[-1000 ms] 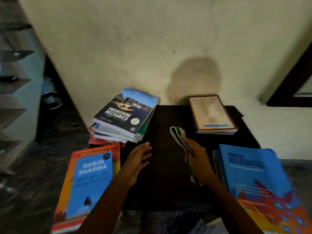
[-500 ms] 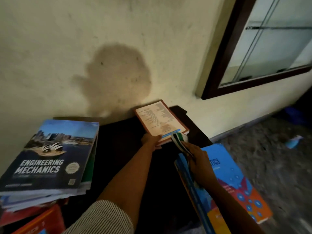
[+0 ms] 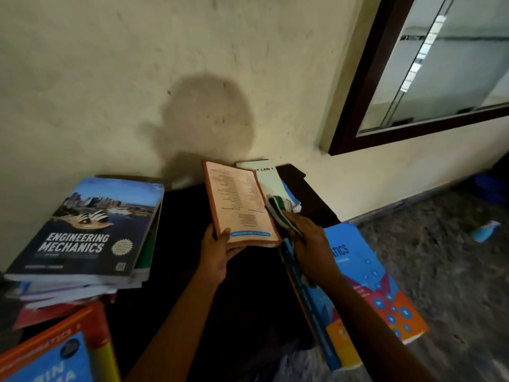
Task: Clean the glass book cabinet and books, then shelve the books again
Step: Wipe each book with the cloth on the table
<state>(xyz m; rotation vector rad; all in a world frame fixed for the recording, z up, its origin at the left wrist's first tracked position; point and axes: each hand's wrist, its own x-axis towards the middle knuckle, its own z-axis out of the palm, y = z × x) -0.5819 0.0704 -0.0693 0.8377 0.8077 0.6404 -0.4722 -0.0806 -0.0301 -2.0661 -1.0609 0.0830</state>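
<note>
Since 0.5 s ago the left hand (image 3: 217,255) has lifted the orange-edged book (image 3: 237,205) off the "LAW 1" book (image 3: 265,172). It grips the near-left corner, thumb on the cover, w/ the far end tilted up over the desk (image 3: 187,216). Right hand (image 3: 311,244) grips a green/white cloth (image 3: 278,210) against that book's right edge; Engineering Mechanics stack (image 3: 91,227) lies well left of the hands, blue maths book (image 3: 366,274) under the right forearm.

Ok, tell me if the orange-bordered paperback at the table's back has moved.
Yes. The left hand has lifted the orange-bordered paperback up and leftward off the white law book, which lies flat by the wall.
</note>
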